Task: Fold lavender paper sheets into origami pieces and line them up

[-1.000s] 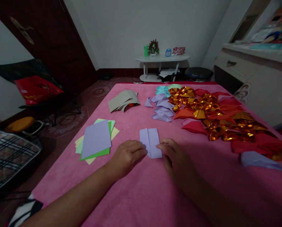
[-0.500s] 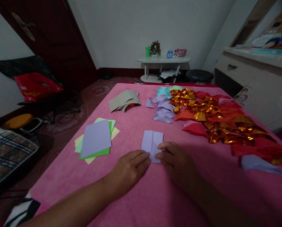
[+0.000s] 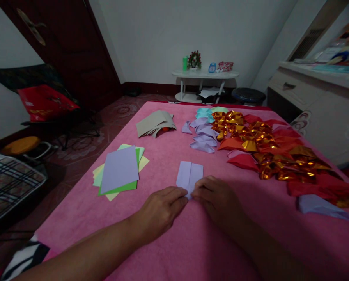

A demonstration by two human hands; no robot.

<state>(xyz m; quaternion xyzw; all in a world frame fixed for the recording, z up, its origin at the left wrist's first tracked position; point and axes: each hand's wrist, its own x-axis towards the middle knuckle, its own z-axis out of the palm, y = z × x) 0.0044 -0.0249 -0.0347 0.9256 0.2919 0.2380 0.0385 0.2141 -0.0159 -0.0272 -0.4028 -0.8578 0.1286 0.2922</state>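
A lavender sheet of paper (image 3: 188, 172), folded so that two flaps meet along a lengthwise line, lies on the pink tablecloth (image 3: 162, 242). My left hand (image 3: 165, 205) has its fingers together on the paper's near left corner. My right hand (image 3: 217, 199) pinches the near right corner, which is turned inward. The paper's near end is partly covered by my fingertips. To the left lies a fanned stack of coloured sheets (image 3: 120, 169), lavender on top with green and yellow below.
Farther back sits a pile of grey sheets (image 3: 155, 123). Folded lavender paper pieces (image 3: 203, 140) stand behind the work, beside many shiny gold folded pieces (image 3: 257, 134) and red ones (image 3: 244, 162). One lavender piece (image 3: 323, 207) lies at the right.
The near right corner of the lavender paper has been turned inward under my right fingers. Both hands have come closer together at the near end. The view has shifted slightly.
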